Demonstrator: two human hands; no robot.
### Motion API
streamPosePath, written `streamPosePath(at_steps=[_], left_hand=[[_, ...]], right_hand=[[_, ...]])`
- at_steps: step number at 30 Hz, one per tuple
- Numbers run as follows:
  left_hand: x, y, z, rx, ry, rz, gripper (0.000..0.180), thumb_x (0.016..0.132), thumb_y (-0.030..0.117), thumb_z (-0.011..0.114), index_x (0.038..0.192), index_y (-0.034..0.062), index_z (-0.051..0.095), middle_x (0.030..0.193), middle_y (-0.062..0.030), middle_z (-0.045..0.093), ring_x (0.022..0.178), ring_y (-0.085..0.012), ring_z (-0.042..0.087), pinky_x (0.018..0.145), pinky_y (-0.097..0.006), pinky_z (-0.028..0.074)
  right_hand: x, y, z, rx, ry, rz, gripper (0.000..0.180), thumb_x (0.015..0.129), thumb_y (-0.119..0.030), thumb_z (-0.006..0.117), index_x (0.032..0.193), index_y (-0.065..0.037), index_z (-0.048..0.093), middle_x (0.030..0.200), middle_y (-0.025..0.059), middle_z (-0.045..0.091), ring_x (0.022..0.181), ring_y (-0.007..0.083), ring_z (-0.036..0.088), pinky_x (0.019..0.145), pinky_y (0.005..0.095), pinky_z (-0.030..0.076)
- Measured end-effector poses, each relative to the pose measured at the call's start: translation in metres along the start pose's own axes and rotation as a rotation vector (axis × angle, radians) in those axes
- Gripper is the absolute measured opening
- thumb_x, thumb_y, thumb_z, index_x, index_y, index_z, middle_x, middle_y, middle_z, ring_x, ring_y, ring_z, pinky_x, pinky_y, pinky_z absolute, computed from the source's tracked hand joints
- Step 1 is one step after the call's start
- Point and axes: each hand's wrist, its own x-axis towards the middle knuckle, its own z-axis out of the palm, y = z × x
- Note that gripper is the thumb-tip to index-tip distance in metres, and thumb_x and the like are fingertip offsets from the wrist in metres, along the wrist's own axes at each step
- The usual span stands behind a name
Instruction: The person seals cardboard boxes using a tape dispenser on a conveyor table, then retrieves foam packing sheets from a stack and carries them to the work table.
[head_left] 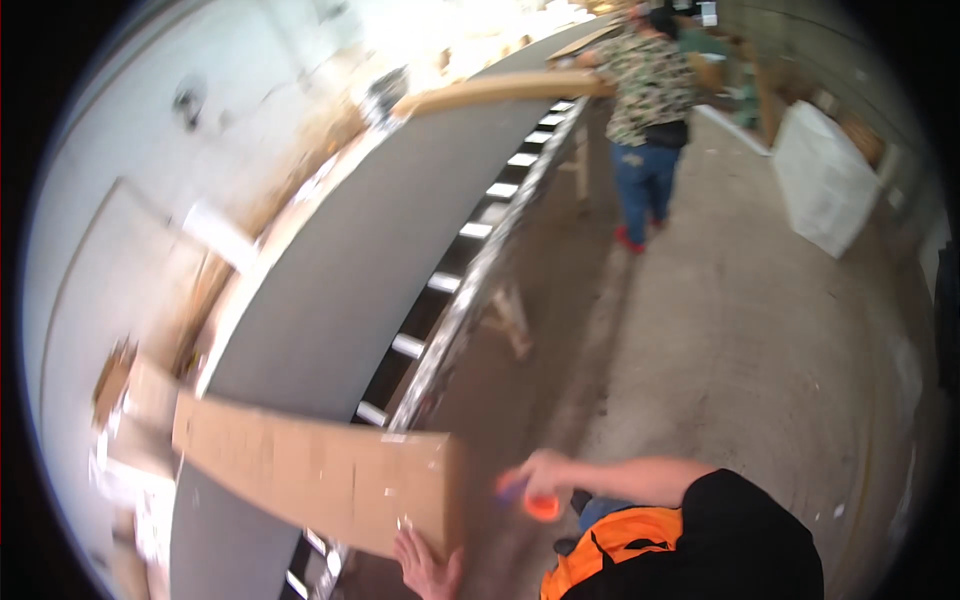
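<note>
A long brown cardboard box (320, 465) lies across the grey conveyor belt, its near end jutting past the metal side rail. My left hand (428, 566) rests against the lower edge of that end, fingers stretched out on the cardboard and thumb apart. Small shiny patches, perhaps clear tape, show beside the fingers. Just right of the box, my right hand (545, 472) is closed round an orange and purple tool, which looks like a tape dispenser (541, 506). It is smeared by motion, so its details are unclear.
The conveyor belt (330, 260) runs away to the upper right. Farther along, a person (645, 110) in a camouflage top stands beside it, at another long box (500, 92). Cartons (140, 410) lie left of the belt; a large white sack (822, 178) stands on the right.
</note>
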Motion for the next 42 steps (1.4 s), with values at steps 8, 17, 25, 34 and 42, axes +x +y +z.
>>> streamPosePath(at_steps=[8,17,25,34,42], left_hand=[[0.03,0.019,-0.013,-0.008,-0.109,-0.063,0.097,0.064,0.05,0.083,0.136,-0.0046,0.048,0.138,-0.0318,0.047,0.13,-0.0503,0.043,0.11,-0.054,0.035],[0.068,0.02,-0.055,0.065,-0.376,-0.005,0.087,0.067,0.045,0.083,0.13,-0.006,0.053,0.134,-0.0309,0.051,0.124,-0.047,0.051,0.106,-0.053,0.039],[0.218,0.072,0.04,0.399,-0.71,0.689,0.027,0.083,0.026,0.063,0.106,0.0116,0.066,0.11,-0.0068,0.062,0.098,-0.0266,0.061,0.087,-0.038,0.047],[0.215,0.042,0.072,-0.138,-0.308,0.487,0.017,0.083,0.026,0.063,0.083,0.0143,0.075,0.088,-0.0068,0.069,0.084,-0.0313,0.065,0.075,-0.043,0.051],[0.19,0.051,0.077,-0.192,-0.332,0.441,0.027,0.085,0.034,0.065,0.095,0.0101,0.073,0.091,-0.0128,0.07,0.084,-0.0334,0.067,0.075,-0.037,0.051]], right_hand=[[0.144,0.002,-0.183,0.966,-0.146,-0.181,0.061,0.058,0.003,0.058,0.118,0.009,0.064,0.11,0.0177,0.069,0.096,0.0228,0.068,0.087,0.0293,0.053],[0.006,0.024,-0.021,0.666,-0.345,-0.122,0.058,0.058,0.001,0.075,0.115,-0.002,0.07,0.11,0.0079,0.072,0.103,0.0152,0.066,0.091,0.0254,0.05],[0.002,-0.069,0.132,0.923,0.493,-0.118,0.063,0.061,-0.009,0.076,0.122,0.001,0.063,0.112,0.0161,0.068,0.105,0.0137,0.062,0.093,0.0245,0.045],[-0.03,-0.105,0.273,0.693,0.599,-0.104,0.064,0.058,-0.024,0.075,0.119,-0.004,0.068,0.115,0.0267,0.064,0.096,0.0367,0.068,0.09,0.0345,0.053],[0.089,-0.162,0.331,0.252,0.537,0.046,0.045,0.066,-0.025,0.071,0.111,-0.017,0.07,0.1,0.0137,0.067,0.078,0.0304,0.068,0.068,0.0411,0.056]])
